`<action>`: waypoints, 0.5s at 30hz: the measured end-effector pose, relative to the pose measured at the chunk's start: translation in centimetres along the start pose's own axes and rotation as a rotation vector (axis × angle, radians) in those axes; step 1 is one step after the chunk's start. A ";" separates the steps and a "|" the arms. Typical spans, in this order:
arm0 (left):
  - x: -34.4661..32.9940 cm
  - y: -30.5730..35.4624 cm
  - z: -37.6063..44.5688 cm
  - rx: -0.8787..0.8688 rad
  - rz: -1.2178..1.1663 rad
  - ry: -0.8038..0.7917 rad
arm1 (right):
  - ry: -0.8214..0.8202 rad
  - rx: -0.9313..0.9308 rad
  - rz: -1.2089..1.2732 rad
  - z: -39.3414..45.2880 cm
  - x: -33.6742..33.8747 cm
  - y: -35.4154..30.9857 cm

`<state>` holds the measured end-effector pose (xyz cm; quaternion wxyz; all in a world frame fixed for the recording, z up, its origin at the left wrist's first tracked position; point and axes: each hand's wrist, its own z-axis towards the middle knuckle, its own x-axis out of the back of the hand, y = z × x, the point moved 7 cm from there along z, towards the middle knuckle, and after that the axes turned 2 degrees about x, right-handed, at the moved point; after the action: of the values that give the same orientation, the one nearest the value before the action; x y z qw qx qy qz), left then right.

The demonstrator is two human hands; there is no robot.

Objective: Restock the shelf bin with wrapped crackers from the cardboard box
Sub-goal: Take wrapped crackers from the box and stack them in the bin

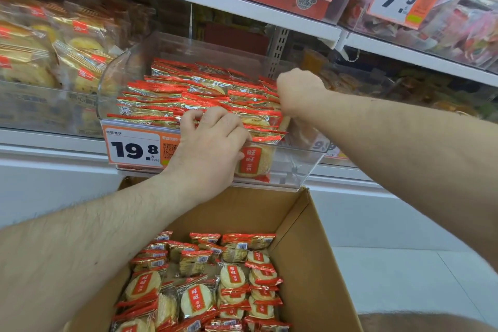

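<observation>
Wrapped crackers [204,105] under curled fingers [213,116]

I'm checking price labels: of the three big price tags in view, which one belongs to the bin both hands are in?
The 19.8 tag, fixed to the clear bin's front beside the left hand. The 16.8 and 7.9 tags hang on the shelf above.

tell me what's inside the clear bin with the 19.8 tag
The clear bin holds rows of wrapped crackers in red and gold wrappers. The left hand and right hand cover some of the packs at the front and right, and the lower layers are hidden.
</observation>
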<state>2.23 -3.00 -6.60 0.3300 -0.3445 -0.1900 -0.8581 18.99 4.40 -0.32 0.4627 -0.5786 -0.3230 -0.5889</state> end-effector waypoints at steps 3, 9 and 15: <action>0.0 0.1 0.0 0.010 -0.001 -0.027 | -0.122 -0.230 0.450 -0.4 -1.7 1.4; 0.0 0.0 0.5 0.055 0.000 -0.077 | -0.351 -0.382 1.038 -2.6 -6.6 2.1; 0.0 -0.1 0.5 0.068 -0.009 -0.087 | -0.338 -0.370 1.186 -2.3 -6.4 2.3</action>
<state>2.37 -2.67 -6.24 0.3290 -0.3691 -0.2348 -0.8369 19.60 2.61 -7.25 0.5451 -0.8139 0.0904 -0.1797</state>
